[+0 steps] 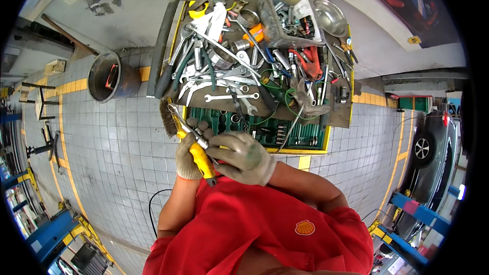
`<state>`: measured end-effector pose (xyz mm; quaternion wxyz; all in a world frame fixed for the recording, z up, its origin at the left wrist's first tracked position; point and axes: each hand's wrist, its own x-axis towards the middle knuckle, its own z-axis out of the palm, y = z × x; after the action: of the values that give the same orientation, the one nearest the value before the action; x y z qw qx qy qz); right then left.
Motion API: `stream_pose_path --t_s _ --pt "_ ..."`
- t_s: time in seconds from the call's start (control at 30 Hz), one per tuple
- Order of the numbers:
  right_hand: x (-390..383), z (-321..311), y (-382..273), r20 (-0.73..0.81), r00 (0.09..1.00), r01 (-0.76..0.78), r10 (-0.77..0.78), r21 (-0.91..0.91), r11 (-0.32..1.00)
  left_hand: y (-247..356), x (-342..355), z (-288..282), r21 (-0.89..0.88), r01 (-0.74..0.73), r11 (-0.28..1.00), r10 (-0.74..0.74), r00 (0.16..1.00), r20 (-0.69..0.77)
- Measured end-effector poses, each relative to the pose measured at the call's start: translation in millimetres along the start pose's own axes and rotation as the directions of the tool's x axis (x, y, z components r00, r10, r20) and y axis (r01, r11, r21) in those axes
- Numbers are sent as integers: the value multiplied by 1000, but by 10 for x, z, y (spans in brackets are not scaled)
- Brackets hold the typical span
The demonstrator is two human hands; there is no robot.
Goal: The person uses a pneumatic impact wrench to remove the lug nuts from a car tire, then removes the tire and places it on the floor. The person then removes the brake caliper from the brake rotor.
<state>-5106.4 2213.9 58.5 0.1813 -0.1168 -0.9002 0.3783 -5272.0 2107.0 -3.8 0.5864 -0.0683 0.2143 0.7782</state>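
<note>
My gloved left hand [186, 159] is closed round a yellow-handled brush [202, 163] with dark, worn bristles at its far end. Along the brush lies a slim chrome tool [186, 126], its exact kind unclear. The stained fingertips of the left hand curl over both. From the right, my gloved right hand [245, 159] reaches across, its fingers bent together at the chrome tool's near end; what lies under them is hidden. Both hands are in front of a green socket-set case [300, 135] holding sockets and bits.
A tool cart [216, 101] with yellow edges carries spanners, pliers and red-handled tools. On it stand a clear plastic bin [270, 12] of metal parts and a steel bowl [331, 16]. A dark bucket [107, 77] is at left. Far right, a car [433, 153] is parked by a blue lift [415, 209].
</note>
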Motion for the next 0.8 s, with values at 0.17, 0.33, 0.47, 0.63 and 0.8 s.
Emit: stream_pose_path --t_s 0.17,0.33,0.47,0.63,0.8 --pt "-883 -141 246 66 971 -236 229 120 964 217 -62 -232 87 0 996 -1 1000 14" --pt "-2011 -400 382 433 554 -749 711 -112 653 299 -183 -162 323 -66 944 87 995 -50" --pt "-2439 -117 920 416 179 -812 892 -450 373 341 -195 -314 273 -154 950 182 980 -82" --pt "-2670 357 1283 118 286 -954 951 122 272 315 -216 -450 217 -246 945 296 925 -239" --pt "-2493 433 1546 -12 279 -883 960 389 261 244 -239 -633 225 -251 941 318 883 -344"
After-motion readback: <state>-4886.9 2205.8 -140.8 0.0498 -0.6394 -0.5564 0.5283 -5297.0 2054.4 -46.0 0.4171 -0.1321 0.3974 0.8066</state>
